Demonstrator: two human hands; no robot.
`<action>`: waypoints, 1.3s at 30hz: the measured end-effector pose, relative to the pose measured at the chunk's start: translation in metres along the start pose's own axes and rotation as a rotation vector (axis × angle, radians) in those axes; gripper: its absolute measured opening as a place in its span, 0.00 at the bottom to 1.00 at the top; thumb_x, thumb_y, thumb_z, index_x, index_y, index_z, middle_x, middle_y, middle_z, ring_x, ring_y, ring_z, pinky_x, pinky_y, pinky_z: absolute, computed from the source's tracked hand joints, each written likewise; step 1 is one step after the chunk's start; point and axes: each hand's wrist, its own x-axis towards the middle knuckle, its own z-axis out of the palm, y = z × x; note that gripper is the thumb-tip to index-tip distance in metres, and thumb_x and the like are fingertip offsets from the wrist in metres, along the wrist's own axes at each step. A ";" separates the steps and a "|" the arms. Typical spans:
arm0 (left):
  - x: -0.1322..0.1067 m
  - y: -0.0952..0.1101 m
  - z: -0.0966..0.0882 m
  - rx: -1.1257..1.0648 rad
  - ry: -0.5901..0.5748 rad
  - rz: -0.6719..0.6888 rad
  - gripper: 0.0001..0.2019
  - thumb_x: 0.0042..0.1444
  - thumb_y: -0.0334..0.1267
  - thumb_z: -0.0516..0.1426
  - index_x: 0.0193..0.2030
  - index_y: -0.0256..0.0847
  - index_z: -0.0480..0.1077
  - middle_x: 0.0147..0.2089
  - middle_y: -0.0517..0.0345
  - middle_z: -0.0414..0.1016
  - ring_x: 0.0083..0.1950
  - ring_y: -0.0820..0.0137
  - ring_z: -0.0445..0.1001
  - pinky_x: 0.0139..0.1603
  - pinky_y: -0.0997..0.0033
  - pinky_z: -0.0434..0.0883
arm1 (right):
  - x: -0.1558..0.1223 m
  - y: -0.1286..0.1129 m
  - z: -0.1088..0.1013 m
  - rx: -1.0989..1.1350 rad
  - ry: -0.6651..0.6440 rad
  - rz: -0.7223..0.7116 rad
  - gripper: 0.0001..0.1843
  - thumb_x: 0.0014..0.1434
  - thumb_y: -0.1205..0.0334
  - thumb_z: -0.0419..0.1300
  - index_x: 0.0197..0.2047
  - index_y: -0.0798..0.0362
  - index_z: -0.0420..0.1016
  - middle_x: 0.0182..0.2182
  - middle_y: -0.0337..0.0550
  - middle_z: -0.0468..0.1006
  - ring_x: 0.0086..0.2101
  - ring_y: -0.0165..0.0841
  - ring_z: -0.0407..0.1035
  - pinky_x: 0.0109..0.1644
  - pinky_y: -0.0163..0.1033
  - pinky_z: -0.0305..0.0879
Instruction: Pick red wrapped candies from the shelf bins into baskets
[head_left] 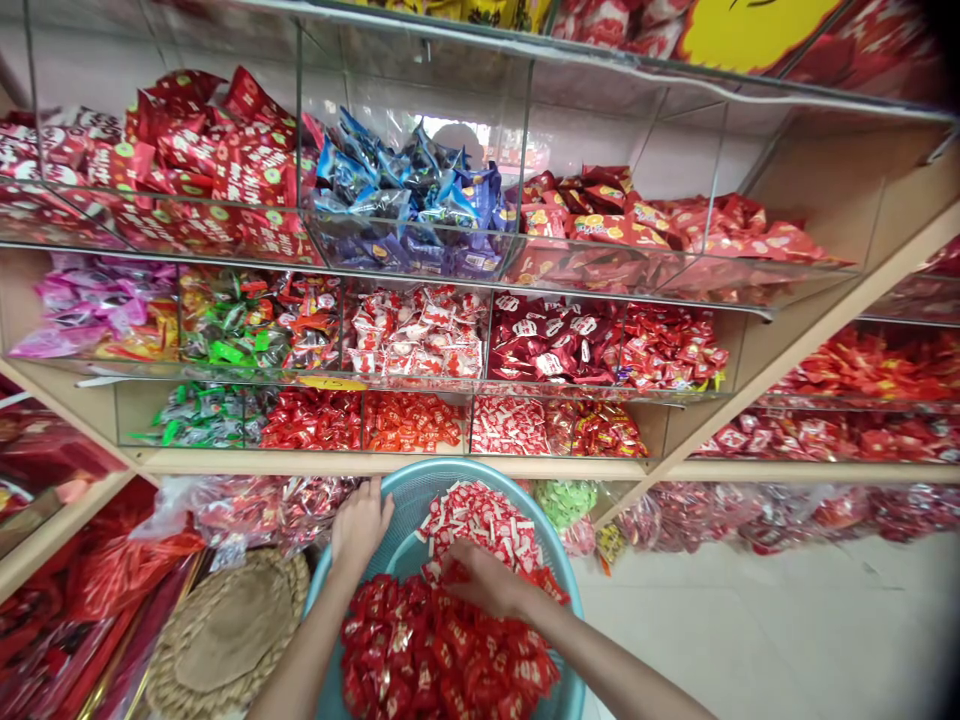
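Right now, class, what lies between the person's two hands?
In the head view, a bare patch of the teal basket separates the left hand from the right hand, which rests on wrapped candies.

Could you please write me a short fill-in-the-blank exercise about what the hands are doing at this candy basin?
1. The left hand holds the teal basin by its ____.
2. The candies just beyond the right hand have red-and-____ wrappers.
3. The woven straw mat lies to the basin's ____.

Missing words: rim; white; left.
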 end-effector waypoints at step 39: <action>0.000 0.002 0.000 -0.030 -0.019 -0.034 0.22 0.60 0.43 0.40 0.54 0.34 0.61 0.43 0.45 0.71 0.41 0.63 0.71 0.39 0.66 0.66 | -0.027 -0.019 0.005 -0.422 -0.099 -0.099 0.15 0.59 0.63 0.46 0.46 0.48 0.69 0.43 0.43 0.74 0.44 0.35 0.68 0.45 0.37 0.62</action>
